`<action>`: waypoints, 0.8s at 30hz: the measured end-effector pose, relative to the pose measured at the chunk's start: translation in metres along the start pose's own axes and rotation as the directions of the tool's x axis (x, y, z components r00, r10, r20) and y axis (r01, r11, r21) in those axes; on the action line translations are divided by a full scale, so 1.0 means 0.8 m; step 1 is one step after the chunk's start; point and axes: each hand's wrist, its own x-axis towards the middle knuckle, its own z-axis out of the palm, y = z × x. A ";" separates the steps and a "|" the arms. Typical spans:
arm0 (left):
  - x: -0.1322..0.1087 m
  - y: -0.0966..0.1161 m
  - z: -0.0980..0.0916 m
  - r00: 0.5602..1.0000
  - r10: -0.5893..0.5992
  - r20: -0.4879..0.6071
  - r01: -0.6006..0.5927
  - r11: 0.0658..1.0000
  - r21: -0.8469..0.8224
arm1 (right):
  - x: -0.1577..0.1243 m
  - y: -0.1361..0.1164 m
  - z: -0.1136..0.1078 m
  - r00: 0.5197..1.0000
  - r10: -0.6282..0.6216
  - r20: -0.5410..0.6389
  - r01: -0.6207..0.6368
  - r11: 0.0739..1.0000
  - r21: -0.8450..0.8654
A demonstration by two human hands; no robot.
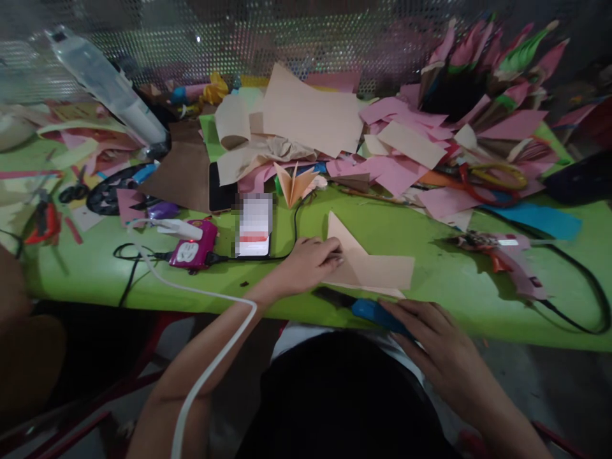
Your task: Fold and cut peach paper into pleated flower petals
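My left hand (313, 262) is on a peach sheet of paper (389, 271), its fingers curled and pressed together at the left edge. One part of the sheet is folded to a point at the top. My right hand (433, 335) holds a blade with a blue handle (368, 310) at the table's front edge, dark end pointing left. Whether it is a knife or closed scissors I cannot tell. Just behind the paper stands a fan-folded orange paper piece (292, 185).
On the green table (459, 274) lie a phone (255, 226), a magenta power adapter (194, 245) with a white cable, and a pink glue gun (519, 261) at right. Paper scraps (310, 115) and a clear bottle (105, 83) fill the back. Red-and-yellow-handled scissors (497, 178) lie among them.
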 end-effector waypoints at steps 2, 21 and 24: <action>0.000 -0.001 -0.001 0.999 0.005 -0.036 -0.008 0.998 -0.066 | 0.000 0.004 -0.015 0.999 0.029 0.035 -0.032 0.997 0.073; 0.090 0.005 -0.028 0.883 -0.203 -0.423 0.088 0.957 -0.275 | 0.273 0.159 -0.072 0.937 0.247 -0.246 -0.327 0.869 -0.372; 0.109 -0.002 -0.033 0.848 -0.218 -0.483 0.153 0.973 -0.171 | 0.253 0.142 -0.067 0.960 0.160 -0.231 -0.232 0.916 -0.326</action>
